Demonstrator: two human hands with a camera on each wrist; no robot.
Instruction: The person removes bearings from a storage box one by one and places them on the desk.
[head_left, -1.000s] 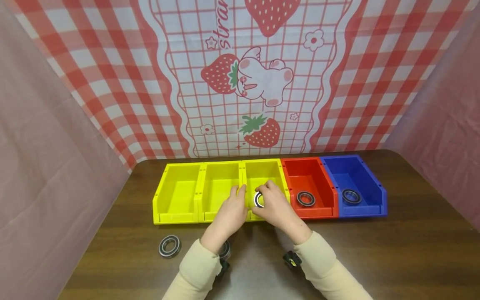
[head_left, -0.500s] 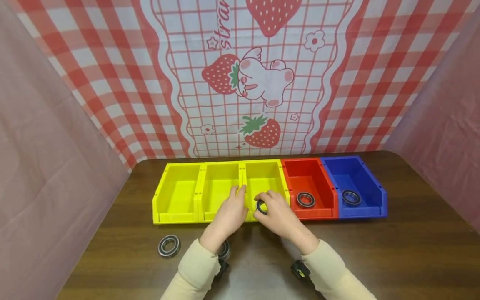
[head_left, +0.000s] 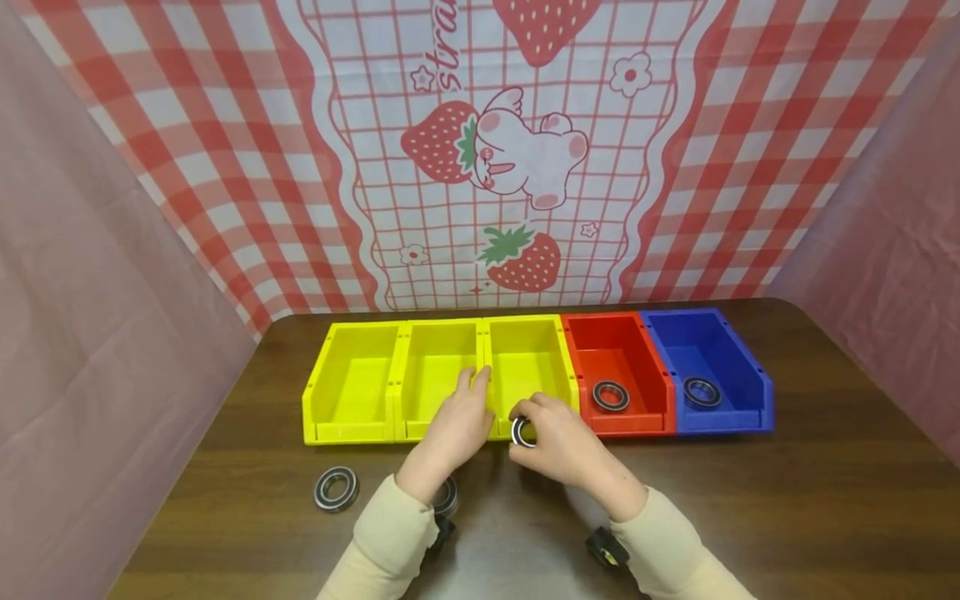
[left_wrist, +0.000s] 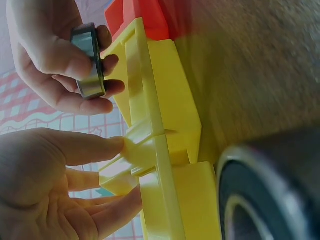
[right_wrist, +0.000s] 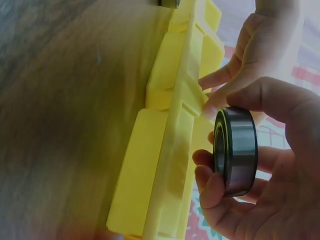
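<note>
In the head view my right hand [head_left: 561, 439] pinches a ball bearing [head_left: 522, 432] over the front lip of the third yellow bin [head_left: 528, 333]. The right wrist view shows that bearing [right_wrist: 241, 150] on edge between thumb and curled fingers, apart from the bin. My left hand [head_left: 455, 422] straddles the divider between the second yellow bin [head_left: 442, 333] and the third. In the left wrist view its thumb lies on one side of the divider and its fingers on the other, gripping it. The bearing there [left_wrist: 89, 60] appears side-on in the right hand.
One bearing [head_left: 336, 489] lies on the table at left; another [head_left: 446, 497] is partly hidden by the left forearm. A red bin [head_left: 611, 333] and a blue bin [head_left: 682, 329] each hold a bearing. Leftmost stands a first yellow bin [head_left: 363, 342]. A checked cloth [head_left: 300, 208] hangs behind.
My right hand has drawn back with the bearing, from inside the third yellow bin to its front lip. The left hand stays at the divider.
</note>
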